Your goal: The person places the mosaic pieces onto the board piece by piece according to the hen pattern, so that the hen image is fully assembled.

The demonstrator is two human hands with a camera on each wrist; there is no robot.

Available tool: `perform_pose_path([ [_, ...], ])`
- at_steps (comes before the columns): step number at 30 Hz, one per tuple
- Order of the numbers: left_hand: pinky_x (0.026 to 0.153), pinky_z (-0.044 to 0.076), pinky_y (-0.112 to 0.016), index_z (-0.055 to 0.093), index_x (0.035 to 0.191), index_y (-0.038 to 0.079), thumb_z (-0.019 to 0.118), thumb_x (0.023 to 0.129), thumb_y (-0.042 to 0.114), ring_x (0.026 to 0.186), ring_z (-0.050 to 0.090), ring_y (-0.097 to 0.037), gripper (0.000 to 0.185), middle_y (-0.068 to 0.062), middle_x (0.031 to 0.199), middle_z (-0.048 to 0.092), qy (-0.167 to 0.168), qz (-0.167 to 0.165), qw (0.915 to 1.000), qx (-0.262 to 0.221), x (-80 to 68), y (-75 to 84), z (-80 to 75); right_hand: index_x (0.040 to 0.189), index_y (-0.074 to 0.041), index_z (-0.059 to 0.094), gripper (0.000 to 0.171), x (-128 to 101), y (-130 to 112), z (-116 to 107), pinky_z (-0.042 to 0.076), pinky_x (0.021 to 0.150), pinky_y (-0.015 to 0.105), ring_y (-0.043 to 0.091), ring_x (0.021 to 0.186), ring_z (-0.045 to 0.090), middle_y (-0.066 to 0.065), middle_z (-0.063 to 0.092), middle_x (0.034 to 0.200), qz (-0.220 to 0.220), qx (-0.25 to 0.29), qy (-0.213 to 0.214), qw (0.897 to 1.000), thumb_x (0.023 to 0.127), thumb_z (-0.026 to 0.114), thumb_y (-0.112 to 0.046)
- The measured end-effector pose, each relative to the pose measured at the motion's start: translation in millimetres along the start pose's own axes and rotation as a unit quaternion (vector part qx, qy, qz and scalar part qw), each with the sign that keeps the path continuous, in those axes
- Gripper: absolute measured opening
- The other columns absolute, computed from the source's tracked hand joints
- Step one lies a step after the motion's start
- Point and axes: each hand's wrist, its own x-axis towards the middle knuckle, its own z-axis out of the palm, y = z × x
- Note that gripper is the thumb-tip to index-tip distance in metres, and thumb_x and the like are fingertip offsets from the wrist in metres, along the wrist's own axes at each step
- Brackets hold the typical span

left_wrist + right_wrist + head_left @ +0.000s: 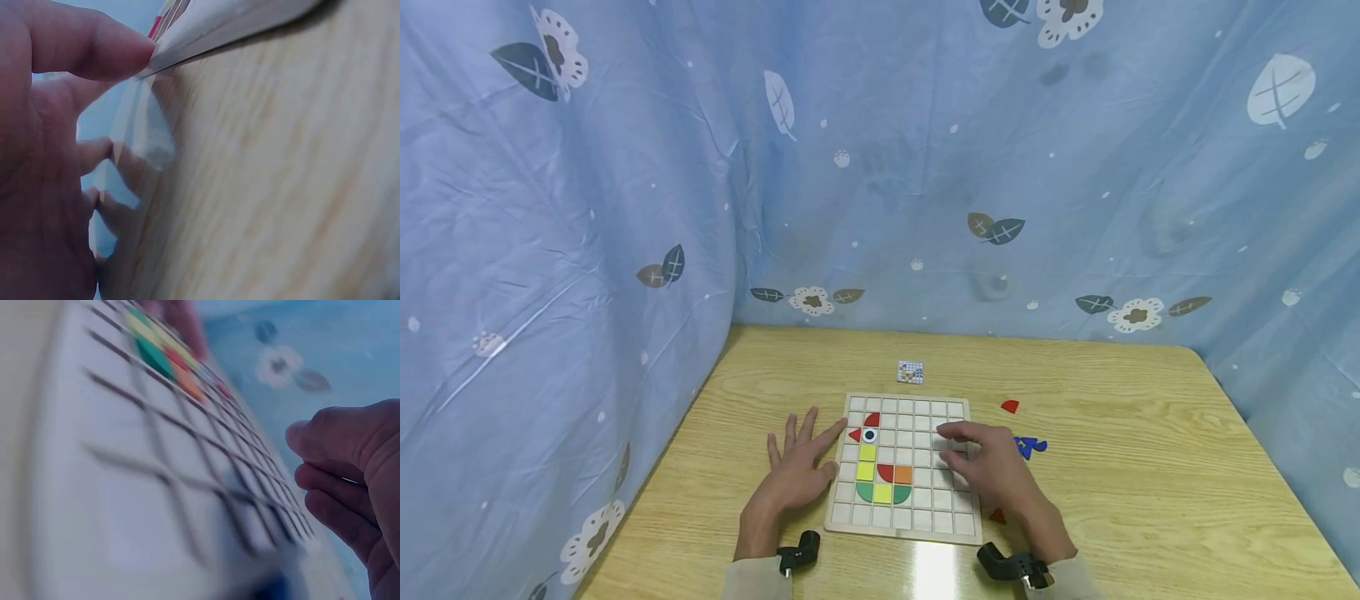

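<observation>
A wooden grid board (pixel 902 533) lies on the table, bearing a bird-like figure of coloured pieces. A red triangle (pixel 855 434), an eye piece (pixel 869 435) and a red quarter circle (pixel 872 419) form its head. Below sit yellow squares (pixel 865 471), an orange square (pixel 903 474), another red quarter circle (pixel 886 472) and green quarter circles (pixel 902 494). With fingers spread, my left hand (pixel 797 471) touches the board's left edge with index finger and thumb. My right hand (pixel 996 467) hovers over the board's right side, thumb apart from bent fingers, nothing visible between them.
Several blue pieces (pixel 1028 446) lie right of the board, partly behind my right hand. A loose red quarter circle (pixel 1011 406) is farther back; a red triangle (pixel 997 516) lies by my right wrist. Behind the board is a small pattern card (pixel 910 372). A blue curtain (pixel 880 208) surrounds the table.
</observation>
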Motion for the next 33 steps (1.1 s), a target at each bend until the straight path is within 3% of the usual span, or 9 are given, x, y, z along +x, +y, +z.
perform_pose_path([
  [7,0.125,-0.015,-0.081,0.055,0.164,0.025,0.065,0.097,0.013,0.168,-0.004,-0.054,0.069,-0.022,0.183,0.018,-0.005,-0.010,0.9999,0.006,-0.4,1.2,-0.9,0.125,-0.005,0.081,0.032,7,39,-38,0.066,0.091,0.052,0.034,0.107,0.081,0.010,0.084,0.117,0.010,-0.021,0.056,0.998,0.093,0.086,-0.008],
  [13,0.125,-0.016,-0.080,0.054,0.164,0.026,0.064,0.097,0.013,0.168,-0.005,-0.054,0.069,-0.022,0.183,0.018,-0.003,-0.008,0.9999,0.006,-0.4,0.5,-0.5,0.129,-0.001,0.078,0.036,11,60,-58,0.064,0.094,0.056,0.039,0.111,0.080,0.016,0.083,0.119,0.030,-0.035,0.064,0.997,0.094,0.085,-0.007],
  [23,0.123,-0.017,-0.081,0.055,0.163,0.023,0.064,0.095,0.013,0.167,-0.003,-0.058,0.069,-0.027,0.181,0.019,0.008,0.003,0.9999,-0.005,-0.9,-1.2,1.0,0.134,-0.002,0.076,0.039,4,63,-57,0.061,0.101,0.057,0.039,0.120,0.077,0.015,0.082,0.124,0.076,-0.056,0.042,0.995,0.097,0.082,-0.009],
  [33,0.125,-0.015,-0.080,0.055,0.164,0.026,0.066,0.096,0.013,0.168,-0.005,-0.054,0.069,-0.022,0.183,0.017,-0.005,-0.014,0.9999,0.004,-0.4,1.5,-0.9,0.136,0.000,0.075,0.041,5,69,-62,0.063,0.097,0.059,0.042,0.116,0.078,0.021,0.080,0.125,0.062,-0.069,0.064,0.994,0.096,0.082,-0.007],
])
